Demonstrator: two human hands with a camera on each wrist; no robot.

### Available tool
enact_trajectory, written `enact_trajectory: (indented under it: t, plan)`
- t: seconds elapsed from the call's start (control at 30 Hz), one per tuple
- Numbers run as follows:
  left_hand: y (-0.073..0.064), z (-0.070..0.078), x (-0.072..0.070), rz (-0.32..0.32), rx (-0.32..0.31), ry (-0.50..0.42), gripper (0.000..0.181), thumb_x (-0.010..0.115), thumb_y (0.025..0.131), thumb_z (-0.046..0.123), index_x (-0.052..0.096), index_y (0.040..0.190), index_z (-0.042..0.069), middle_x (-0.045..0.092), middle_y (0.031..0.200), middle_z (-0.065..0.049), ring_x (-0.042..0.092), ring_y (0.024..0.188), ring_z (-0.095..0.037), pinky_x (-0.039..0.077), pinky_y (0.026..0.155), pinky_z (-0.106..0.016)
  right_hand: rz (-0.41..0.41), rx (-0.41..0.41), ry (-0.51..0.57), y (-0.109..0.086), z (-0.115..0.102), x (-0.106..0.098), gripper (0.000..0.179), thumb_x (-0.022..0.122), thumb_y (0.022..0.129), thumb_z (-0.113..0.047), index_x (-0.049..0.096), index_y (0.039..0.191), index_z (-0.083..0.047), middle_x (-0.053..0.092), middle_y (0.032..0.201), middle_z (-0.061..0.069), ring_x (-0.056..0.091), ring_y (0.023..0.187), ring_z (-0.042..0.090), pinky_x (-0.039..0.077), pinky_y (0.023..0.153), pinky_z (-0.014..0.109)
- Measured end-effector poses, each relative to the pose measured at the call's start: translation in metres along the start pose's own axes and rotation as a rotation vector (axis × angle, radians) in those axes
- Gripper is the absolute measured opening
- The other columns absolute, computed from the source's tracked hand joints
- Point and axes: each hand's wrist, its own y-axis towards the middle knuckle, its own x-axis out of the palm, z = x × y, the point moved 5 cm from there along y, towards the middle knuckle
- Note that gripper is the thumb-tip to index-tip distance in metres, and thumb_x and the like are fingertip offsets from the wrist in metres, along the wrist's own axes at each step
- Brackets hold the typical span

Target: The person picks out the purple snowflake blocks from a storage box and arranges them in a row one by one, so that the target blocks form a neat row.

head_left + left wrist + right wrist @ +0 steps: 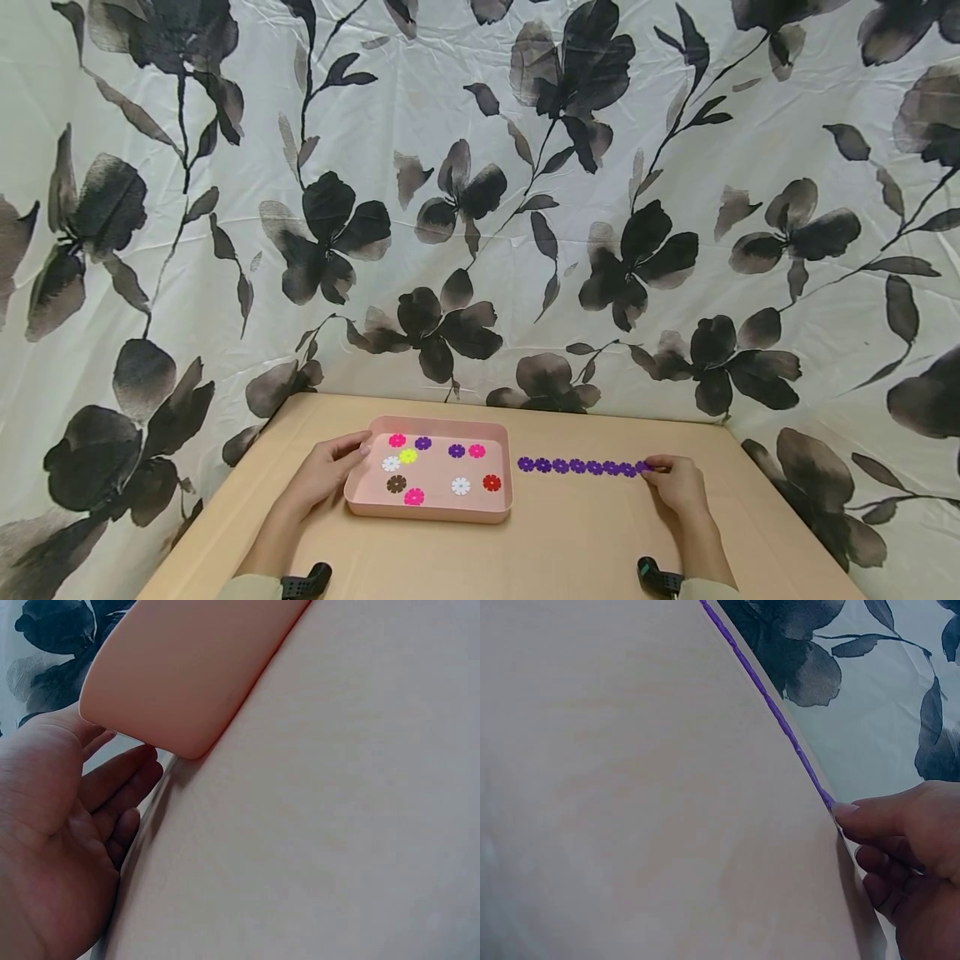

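My left hand (318,475) holds the left side of a shallow pink tray (427,512); in the left wrist view its thumb goes behind the tray wall (180,667) while the fingers bend near the tray's lower corner. Right of the tray, small flat purple flower-shaped pieces (577,466) lie in a straight row on the table. At the row's right end my right hand (678,483) pinches the last purple flower (828,799) between thumb and forefinger. The other right fingers are curled beneath, and the fingertips partly cover that flower.
Loose flower pieces lie spread in the tray: pink (414,497), yellow (407,456), white (461,486), brown (396,483), red (491,482) and purple (457,451). Under everything is a light wooden-coloured table (570,550). A floral cloth (480,250) hangs behind its far edge.
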Motion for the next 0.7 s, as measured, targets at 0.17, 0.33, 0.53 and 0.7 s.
enact_trajectory:
  t: [0.17,0.33,0.53,0.7]
  plan:
    - [-0.001,0.002,0.0,-0.006,0.0,0.004,0.051,0.066,0.104,0.031,0.059,0.148,0.006,0.057,0.152,-0.018,0.048,0.146,-0.037,0.042,0.12,-0.051,0.0,0.014,0.024,0.001,-0.002,-0.002,0.026,0.067,0.097,-0.004,0.071,0.12,0.009,0.071,0.116,0.03,0.066,0.102,0.041,0.06,0.08,0.042]
    - [-0.002,0.002,0.0,-0.008,-0.006,0.008,0.05,0.065,0.104,0.03,0.058,0.148,0.006,0.056,0.153,-0.018,0.048,0.146,-0.038,0.042,0.12,-0.051,0.046,0.002,0.083,0.003,-0.01,-0.004,0.031,0.069,0.098,-0.008,0.07,0.126,0.005,0.071,0.112,0.024,0.059,0.084,0.023,0.048,0.058,0.024]
    - [-0.002,0.0,-0.001,-0.001,-0.011,0.002,0.05,0.066,0.104,0.03,0.059,0.147,0.007,0.056,0.153,-0.017,0.048,0.147,-0.037,0.04,0.12,-0.052,0.092,-0.049,0.146,0.004,-0.03,-0.005,0.041,0.07,0.1,-0.012,0.063,0.138,0.0,0.064,0.135,0.025,0.059,0.095,0.023,0.049,0.061,0.02]
    - [0.0,0.0,-0.001,0.002,-0.01,-0.007,0.051,0.066,0.104,0.031,0.059,0.148,0.007,0.056,0.153,-0.017,0.047,0.147,-0.037,0.039,0.121,-0.052,0.142,-0.1,0.202,0.006,-0.053,-0.007,0.04,0.071,0.099,-0.012,0.064,0.137,-0.001,0.065,0.136,0.024,0.06,0.099,0.019,0.05,0.063,0.015]
